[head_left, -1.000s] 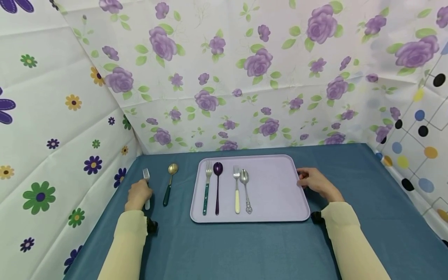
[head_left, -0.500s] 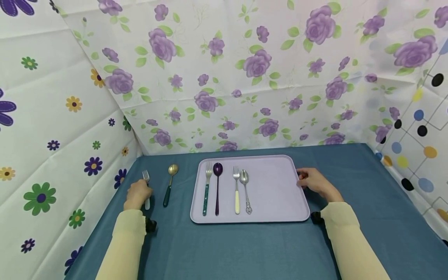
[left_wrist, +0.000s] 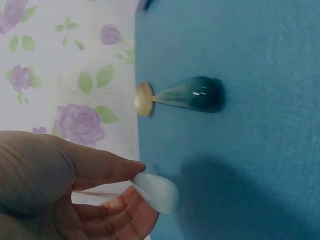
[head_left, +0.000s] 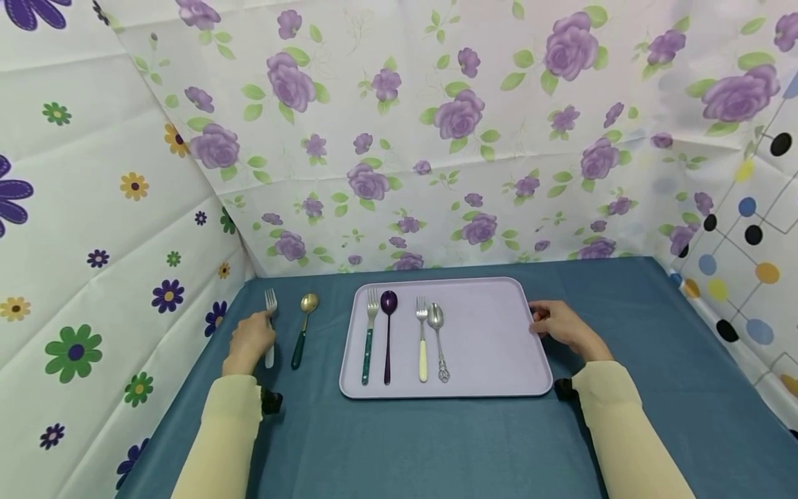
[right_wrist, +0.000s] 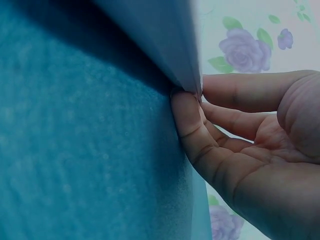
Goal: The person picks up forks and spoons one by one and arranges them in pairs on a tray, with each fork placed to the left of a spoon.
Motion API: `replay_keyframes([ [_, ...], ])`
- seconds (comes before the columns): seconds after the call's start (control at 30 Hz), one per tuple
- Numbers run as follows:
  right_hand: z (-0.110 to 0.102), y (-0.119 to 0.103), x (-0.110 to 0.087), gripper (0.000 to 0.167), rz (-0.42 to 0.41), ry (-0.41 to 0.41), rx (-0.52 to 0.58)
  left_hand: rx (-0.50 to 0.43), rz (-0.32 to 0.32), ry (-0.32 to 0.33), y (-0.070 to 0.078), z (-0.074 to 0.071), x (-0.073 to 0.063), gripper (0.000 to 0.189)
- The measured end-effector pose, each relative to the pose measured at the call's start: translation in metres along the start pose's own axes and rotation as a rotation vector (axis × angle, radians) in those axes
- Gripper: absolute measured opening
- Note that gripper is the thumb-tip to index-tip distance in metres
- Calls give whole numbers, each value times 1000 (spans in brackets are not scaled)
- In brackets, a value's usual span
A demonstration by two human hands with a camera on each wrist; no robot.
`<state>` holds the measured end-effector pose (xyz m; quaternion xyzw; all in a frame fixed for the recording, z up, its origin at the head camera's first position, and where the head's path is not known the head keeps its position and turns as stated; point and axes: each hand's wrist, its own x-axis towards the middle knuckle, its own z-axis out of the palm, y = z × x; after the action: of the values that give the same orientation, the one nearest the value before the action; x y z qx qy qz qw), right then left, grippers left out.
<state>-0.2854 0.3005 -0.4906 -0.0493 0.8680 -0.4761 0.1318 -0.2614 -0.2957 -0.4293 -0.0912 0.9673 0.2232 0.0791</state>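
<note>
My left hand (head_left: 251, 339) pinches a white-handled fork (head_left: 270, 299) left of the tray, tines toward the back wall. In the left wrist view, the thumb and fingers hold the fork's white handle (left_wrist: 157, 192) above the cloth. Beside it lies a gold spoon with a dark green handle (head_left: 299, 346). My right hand (head_left: 563, 326) grips the right rim of the lilac tray (head_left: 492, 339); the right wrist view shows thumb and fingers pinching that edge. On the tray lie a green-handled fork (head_left: 367, 346), a purple spoon (head_left: 388, 303), a yellow-handled fork (head_left: 423, 360) and a silver spoon (head_left: 436, 317).
A blue-green cloth (head_left: 424, 443) covers the table. Behind it hangs a sheet with purple roses (head_left: 461, 114), with a flower-patterned sheet (head_left: 75, 277) on the left and a dotted one (head_left: 757, 270) on the right.
My left hand has shifted the white-handled fork slightly right and toward the back, nearer the gold spoon. My right hand stays at the tray's rim, and the tray has not moved.
</note>
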Motion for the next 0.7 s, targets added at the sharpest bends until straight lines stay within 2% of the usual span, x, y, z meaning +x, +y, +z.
replay_keyframes([
  [0.2,1,1,-1,62,-8,-4,1,-7,31,32,9,-4,-3,59],
  [0.37,0,2,-1,62,-16,-6,-3,-5,61,51,23,-5,-5,58],
  [0.7,-1,3,0,63,-14,-13,15,-8,61,28,36,-6,-5,59],
])
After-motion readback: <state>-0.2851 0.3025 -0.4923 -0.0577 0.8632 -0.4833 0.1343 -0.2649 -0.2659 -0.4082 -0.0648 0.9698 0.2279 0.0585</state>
